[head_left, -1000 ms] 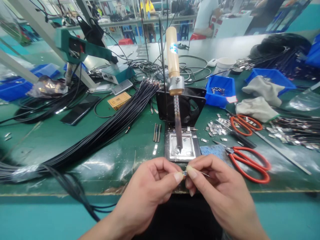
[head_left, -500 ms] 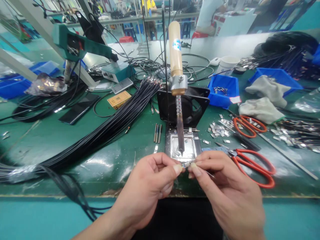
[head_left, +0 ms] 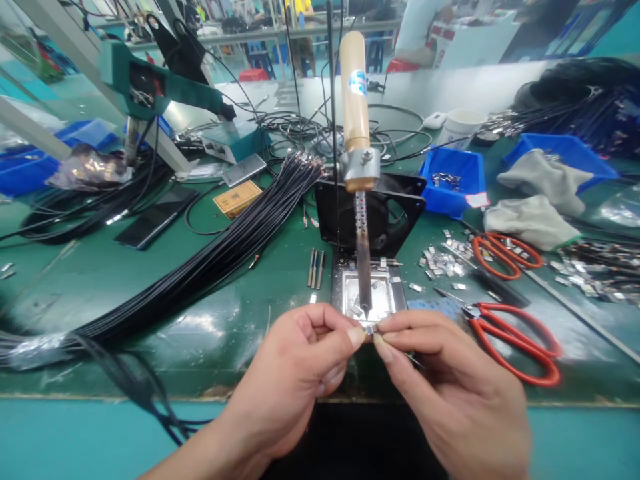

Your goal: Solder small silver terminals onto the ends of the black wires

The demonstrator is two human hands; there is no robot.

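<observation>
Between my fingertips is a small metal connector piece (head_left: 370, 329), partly hidden by them. My left hand (head_left: 313, 353) pinches it from the left, and my right hand (head_left: 440, 373) pinches it from the right, with a thin wire end showing under the right fingers. Just above the fingertips, the tip of an upright soldering iron (head_left: 356, 100) with a wooden handle points down at a shallow metal tray (head_left: 383, 293). A black fan (head_left: 370, 217) stands behind the iron.
Black cable bundle (head_left: 215, 257) crosses the left of the green bench. Red-handled pliers (head_left: 520, 340), orange-handled scissors (head_left: 505, 253), loose metal clips (head_left: 443, 262) and a blue bin (head_left: 453, 183) lie right. A green heat gun (head_left: 160, 87) is upper left. People sit beyond the bench.
My right fingertips have moved slightly left, closer to my left fingertips, covering more of the small connector. The view has shifted a little.
</observation>
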